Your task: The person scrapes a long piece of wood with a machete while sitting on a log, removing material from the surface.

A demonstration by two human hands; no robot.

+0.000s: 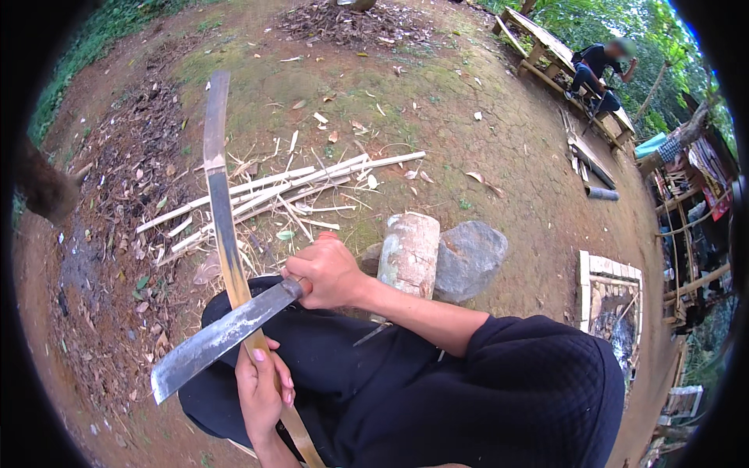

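The ground [499,140] was bare brown earth, mossy green in patches and cracked in places, under soft daylight. A grey stone [470,257] sat on it, with a short pale log [409,253] touching the stone's left side. Left of the stone lay a loose pile of split pale sticks [281,191]. Beyond the stone, far off, stood a wooden bench [558,58] where a person [597,74] sat, green trees [624,19] behind. Right of the stone was a brick-edged fire pit [612,300].

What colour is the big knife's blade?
Dull grey steel with darker, rusty patches: the blade, seen best in the head view.
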